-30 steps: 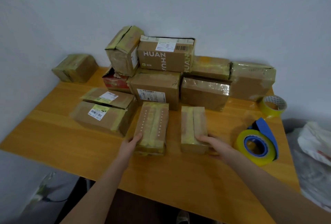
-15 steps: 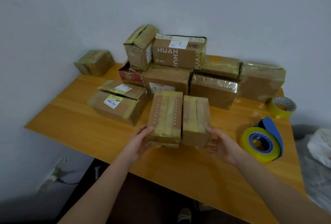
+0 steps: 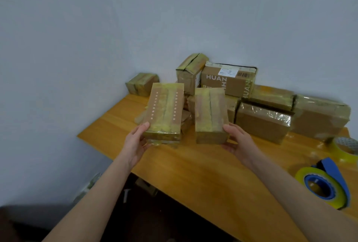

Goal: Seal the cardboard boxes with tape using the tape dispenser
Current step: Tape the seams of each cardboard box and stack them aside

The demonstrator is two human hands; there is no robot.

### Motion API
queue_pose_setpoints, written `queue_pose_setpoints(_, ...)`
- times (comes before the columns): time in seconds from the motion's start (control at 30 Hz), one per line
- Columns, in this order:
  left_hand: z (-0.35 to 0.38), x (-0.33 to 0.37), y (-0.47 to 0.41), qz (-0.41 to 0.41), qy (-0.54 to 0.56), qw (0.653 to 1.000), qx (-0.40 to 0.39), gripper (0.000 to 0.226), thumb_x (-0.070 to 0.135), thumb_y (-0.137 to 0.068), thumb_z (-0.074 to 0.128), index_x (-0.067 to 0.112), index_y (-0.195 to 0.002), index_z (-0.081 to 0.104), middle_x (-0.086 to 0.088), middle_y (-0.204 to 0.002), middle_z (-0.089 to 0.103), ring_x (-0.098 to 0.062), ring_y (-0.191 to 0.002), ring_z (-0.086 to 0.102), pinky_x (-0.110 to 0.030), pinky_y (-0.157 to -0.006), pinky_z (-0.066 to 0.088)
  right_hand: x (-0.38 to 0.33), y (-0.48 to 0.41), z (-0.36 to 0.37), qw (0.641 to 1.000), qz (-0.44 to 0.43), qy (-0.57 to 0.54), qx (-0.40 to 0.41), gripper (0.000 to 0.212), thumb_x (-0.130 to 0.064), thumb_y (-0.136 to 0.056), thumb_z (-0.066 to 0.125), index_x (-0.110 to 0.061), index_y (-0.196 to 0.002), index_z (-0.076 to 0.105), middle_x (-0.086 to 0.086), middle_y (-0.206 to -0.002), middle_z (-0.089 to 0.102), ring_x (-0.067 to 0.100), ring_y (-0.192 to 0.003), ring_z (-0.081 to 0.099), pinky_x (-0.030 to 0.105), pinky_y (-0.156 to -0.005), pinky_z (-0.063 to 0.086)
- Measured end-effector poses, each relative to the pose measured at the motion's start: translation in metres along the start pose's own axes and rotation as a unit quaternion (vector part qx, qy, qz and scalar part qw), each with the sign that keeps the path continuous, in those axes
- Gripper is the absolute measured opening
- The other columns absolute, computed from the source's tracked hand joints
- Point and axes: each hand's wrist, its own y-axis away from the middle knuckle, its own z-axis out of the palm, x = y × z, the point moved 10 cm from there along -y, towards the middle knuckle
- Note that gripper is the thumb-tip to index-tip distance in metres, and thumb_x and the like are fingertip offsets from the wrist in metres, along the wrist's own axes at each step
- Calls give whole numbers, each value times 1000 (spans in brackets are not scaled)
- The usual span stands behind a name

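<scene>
My left hand (image 3: pixel 135 143) grips the near end of a taped cardboard box with two rows of white dots (image 3: pixel 164 110), lifted above the wooden table (image 3: pixel 203 168). Beside it, my right hand (image 3: pixel 237 143) grips the near end of a plain taped box (image 3: pixel 210 114), also raised. The two boxes are held side by side with a gap between them. A blue tape dispenser with a yellow roll (image 3: pixel 325 185) lies on the table at the far right, away from both hands.
A pile of taped boxes, one marked HUAN (image 3: pixel 226 82), fills the back of the table against the wall. A lone small box (image 3: pixel 141 84) sits in the back left corner. A loose yellow tape roll (image 3: pixel 344 148) lies at the right edge.
Both hands have lifted the two small boxes off the table and raised them, moving them slightly apart. The camera view has swung to the left.
</scene>
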Motion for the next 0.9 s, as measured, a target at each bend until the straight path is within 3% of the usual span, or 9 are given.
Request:
queue_pose_setpoints(0.1,-25,17,-16,8,17,1000,11,17,29,-86,66,18,-99,63,-5,-95,65,-20,-86,61,-34,-77,49,-7,-18,37,1000,-12,9,-5,32,-27,-91,62,-21,-122,58,0,-114,55,20,-100,54,31,-72,48)
queue_pose_setpoints(0.3,-94,58,-83,13,28,999,26,28,29,-86,67,14,-109,62,-7,-96,66,-21,-86,62,-35,-78,51,-10,-79,127,999,-27,36,8,38,-31,-90,63,-17,-125,58,8,-113,60,24,-96,60,35,-78,52)
queue_pose_setpoints(0.43,-141,91,-146,5,18,1000,15,20,28,-88,65,16,-104,64,-6,-92,65,-20,-84,61,-35,-81,49,-6,-128,201,1000,-18,24,11,30,-33,-88,65,-21,-115,61,8,-118,60,25,-107,58,43,-96,52)
queue_pose_setpoints(0.6,-186,127,-213,-9,-5,1000,17,7,25,-90,63,19,-92,63,-4,-85,63,-18,-79,58,-34,-78,46,-1,-175,269,1000,-8,7,23,30,-32,-91,63,-18,-117,62,4,-113,64,17,-101,60,29,-74,52)
queue_pose_setpoints(0.9,-221,155,-300,-3,-51,998,43,8,25,-89,66,18,-92,64,-3,-82,63,-18,-76,59,-32,-72,46,16,-271,335,999,23,44,16,41,-39,-83,71,-22,-119,60,3,-116,62,22,-106,60,38,-91,54)
